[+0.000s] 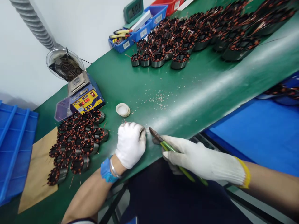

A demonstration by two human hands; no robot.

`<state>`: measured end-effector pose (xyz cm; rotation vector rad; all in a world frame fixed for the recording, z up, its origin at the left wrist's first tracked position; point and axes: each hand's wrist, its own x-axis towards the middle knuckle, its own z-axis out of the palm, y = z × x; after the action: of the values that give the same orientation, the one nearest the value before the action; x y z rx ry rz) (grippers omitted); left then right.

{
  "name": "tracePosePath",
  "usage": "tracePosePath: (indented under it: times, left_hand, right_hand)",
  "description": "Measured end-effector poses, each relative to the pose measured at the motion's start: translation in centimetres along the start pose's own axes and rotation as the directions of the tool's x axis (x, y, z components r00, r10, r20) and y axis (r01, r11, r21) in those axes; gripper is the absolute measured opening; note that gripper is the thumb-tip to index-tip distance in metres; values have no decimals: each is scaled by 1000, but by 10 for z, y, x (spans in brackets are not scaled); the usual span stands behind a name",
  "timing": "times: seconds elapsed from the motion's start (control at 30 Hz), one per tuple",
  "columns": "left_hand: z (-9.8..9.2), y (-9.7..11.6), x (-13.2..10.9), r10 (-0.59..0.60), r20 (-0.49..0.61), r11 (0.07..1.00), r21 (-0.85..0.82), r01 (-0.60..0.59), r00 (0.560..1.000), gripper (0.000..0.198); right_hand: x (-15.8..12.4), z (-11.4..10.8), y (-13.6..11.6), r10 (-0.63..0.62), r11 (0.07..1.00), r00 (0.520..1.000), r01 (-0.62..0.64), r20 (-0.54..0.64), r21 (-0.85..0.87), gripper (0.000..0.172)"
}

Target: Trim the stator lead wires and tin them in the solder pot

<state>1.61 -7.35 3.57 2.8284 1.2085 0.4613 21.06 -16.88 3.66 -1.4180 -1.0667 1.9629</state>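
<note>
My right hand [184,151], in a white knit glove with a yellow cuff, grips a pair of green-handled cutting pliers [167,144]. Their dark jaws point up and left, close to my left hand [131,144]. That hand wears a white glove and is curled closed just above the green mat. Whatever it holds is hidden behind the fingers; a thin wire seems to stick out on the side facing the jaws. Just beyond the left hand stands a small round white dish [122,109].
Wire-wound stators [79,137] crowd the left, beside a blue-and-yellow solder pot [86,99] under a fume hood [66,66]. More stators [179,60] fill the back right. Wire clippings [160,98] dot the mat. Blue bins [122,46] and a clock [133,11] line the wall.
</note>
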Motion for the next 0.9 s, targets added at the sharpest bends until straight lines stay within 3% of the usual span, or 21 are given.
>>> tracePosePath:
  times: [0.1,0.2,0.27,0.4,0.63,0.73,0.9]
  left_hand:
    - [-6,1,0,-50,28,998,-36,51,998,4]
    - [-20,-1,0,-37,79,998,-46,41,996,28]
    - [-31,-5,0,20,172,999,-40,-13,985,44]
    - [-39,-12,3,37,282,999,-37,-28,959,43]
    - [-11,-3,6,19,103,1000,-6,-18,994,4]
    - [-5,-1,8,26,71,1000,7,-26,997,15]
    - [-3,-2,9,37,36,999,-22,-36,999,14]
  right_hand:
    - [-1,-3,-1,16,997,1000,-18,22,81,54]
    - [-2,-9,2,7,988,999,-15,51,155,69]
    - [-2,-12,5,-8,977,998,-6,67,212,77]
    - [-4,-11,8,-9,975,994,-16,111,220,77]
    - [2,-1,-6,94,986,993,-103,69,133,59]
    - [5,-1,-4,103,988,994,-107,39,111,55]
    - [5,-1,-1,100,993,995,-101,15,66,49]
